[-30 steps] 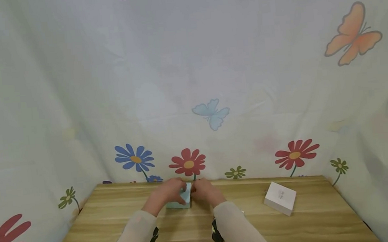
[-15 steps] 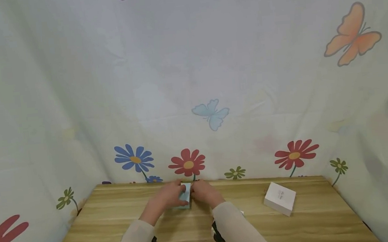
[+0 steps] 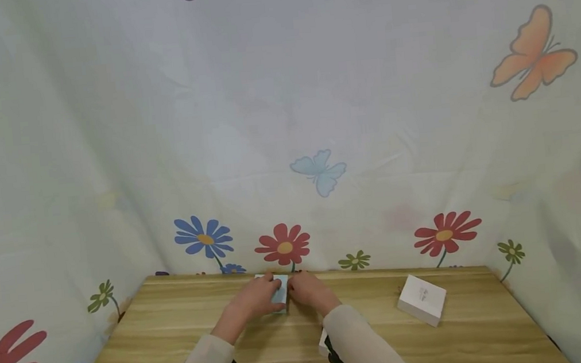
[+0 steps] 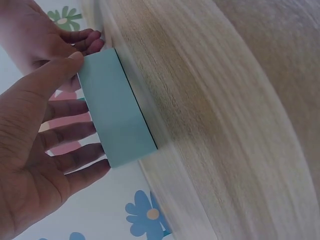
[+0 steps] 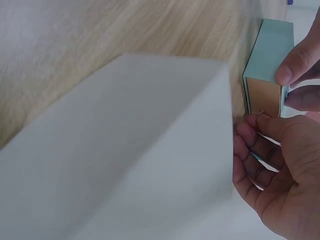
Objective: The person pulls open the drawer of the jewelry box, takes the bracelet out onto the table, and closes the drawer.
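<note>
A light teal box [image 3: 280, 293] lies near the table's back edge. My left hand [image 3: 256, 297] grips it, thumb near one end and fingers along the far side, as the left wrist view shows on the teal box [image 4: 117, 110]. The end facing my right hand [image 3: 311, 291] has a brown inner panel [image 5: 265, 95], framed by the teal cover. A small pale string shows at that panel. The right thumb and index finger pinch at the string, other fingers curled below, seen on the right hand [image 5: 285, 165] in its wrist view. Part of the box is hidden by the hands.
A white box [image 3: 422, 300] with small print sits on the wooden table [image 3: 469, 327] to the right. Another white box [image 3: 323, 343] lies partly under my right wrist and looms large in the right wrist view. A flower-printed curtain [image 3: 375, 197] hangs behind the table.
My left hand has shifted slightly over the teal box, covering its left part differently. The right hand stays at the box's end. More of the white box under my right wrist shows now.
</note>
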A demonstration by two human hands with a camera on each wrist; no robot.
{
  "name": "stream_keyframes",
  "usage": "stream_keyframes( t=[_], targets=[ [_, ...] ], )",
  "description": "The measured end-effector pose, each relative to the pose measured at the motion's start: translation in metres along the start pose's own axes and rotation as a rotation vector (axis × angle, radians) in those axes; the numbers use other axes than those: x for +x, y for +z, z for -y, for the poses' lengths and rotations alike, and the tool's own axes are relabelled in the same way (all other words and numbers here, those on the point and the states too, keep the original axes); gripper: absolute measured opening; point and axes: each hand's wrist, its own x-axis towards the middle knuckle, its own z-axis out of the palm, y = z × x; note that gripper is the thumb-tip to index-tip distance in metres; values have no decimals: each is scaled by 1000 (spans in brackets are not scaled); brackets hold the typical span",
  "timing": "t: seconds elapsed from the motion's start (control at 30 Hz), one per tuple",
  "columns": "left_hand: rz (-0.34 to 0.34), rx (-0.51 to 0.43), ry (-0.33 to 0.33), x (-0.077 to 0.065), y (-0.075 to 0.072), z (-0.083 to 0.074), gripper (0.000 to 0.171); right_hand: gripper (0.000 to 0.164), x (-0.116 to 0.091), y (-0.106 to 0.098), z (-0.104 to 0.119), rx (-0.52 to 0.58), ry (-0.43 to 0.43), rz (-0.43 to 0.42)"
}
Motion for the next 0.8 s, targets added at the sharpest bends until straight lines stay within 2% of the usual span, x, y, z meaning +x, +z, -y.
stream_keyframes(
  t=[0.23, 0.53, 0.8],
  targets=[
    [-5, 4, -26, -1, -3, -2, 52, 20, -4, -1, -7, -7, 57, 23],
    [13, 7, -32, -1, -2, -2, 53, 22, -6, 0, -15, 6, 66, 55],
    [16, -41, -64, 1, -3, -4, 51, 17, -12, -3, -19, 2, 77, 74]
  ],
)
